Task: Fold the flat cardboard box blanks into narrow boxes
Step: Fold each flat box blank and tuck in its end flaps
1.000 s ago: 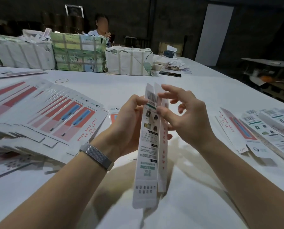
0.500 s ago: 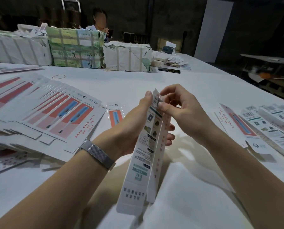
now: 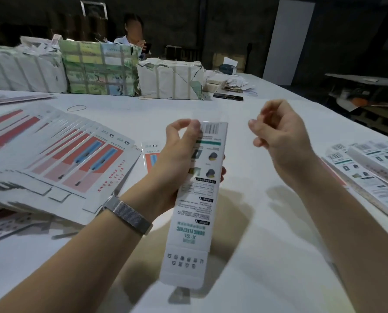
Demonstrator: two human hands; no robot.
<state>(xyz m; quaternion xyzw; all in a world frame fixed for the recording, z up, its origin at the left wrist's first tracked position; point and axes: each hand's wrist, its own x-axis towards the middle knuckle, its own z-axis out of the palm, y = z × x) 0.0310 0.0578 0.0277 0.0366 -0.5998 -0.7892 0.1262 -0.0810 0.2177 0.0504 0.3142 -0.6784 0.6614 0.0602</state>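
A long narrow white box (image 3: pixel 195 213) with a barcode at its far end and green print stands tilted above the white table (image 3: pixel 267 233), its near flap hanging open. My left hand (image 3: pixel 177 163) grips its upper half, thumb near the barcode and fingers curled round behind. Off to the right of the box my right hand (image 3: pixel 276 134) hovers in the air with loosely curled fingers and holds nothing. A fanned stack of flat red-and-blue blanks (image 3: pixel 60 159) lies to the left. Folded narrow boxes (image 3: pixel 369 172) lie at the right.
One more flat blank (image 3: pixel 151 154) lies behind my left hand. Wrapped bundles (image 3: pixel 98 68) line the table's far side, with a seated person (image 3: pixel 132 32) behind them. A rubber band (image 3: pixel 76 107), a dark phone (image 3: pixel 228 96) and paper scraps (image 3: pixel 234 83) lie farther back.
My right hand has let go of the box's top end and moved away to the right. The box has turned its printed face toward me, still in my left hand.
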